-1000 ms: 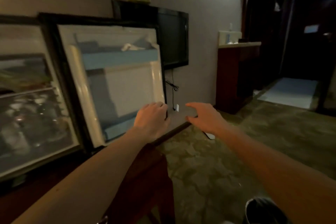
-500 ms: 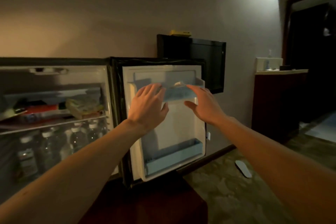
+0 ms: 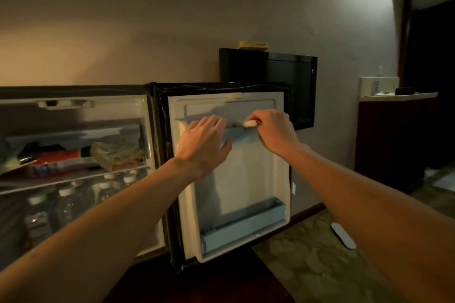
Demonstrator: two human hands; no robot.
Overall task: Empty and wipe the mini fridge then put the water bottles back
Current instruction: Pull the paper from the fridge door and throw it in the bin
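Pinching a blurred white object (image 3: 249, 123), right hand (image 3: 275, 130) hides it.

Two bare arms show, one on each side. No sleeves cover them, from the wrists back to the edge of the view. The left hand (image 3: 202, 141) has no ring, watch or band on it. The right hand (image 3: 275, 130) has a thin ring (image 3: 286, 114) on one finger. The wrists wear nothing.

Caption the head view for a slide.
Right hand pinches a small white item from the open fridge door's upper shelf; left hand rests on it.
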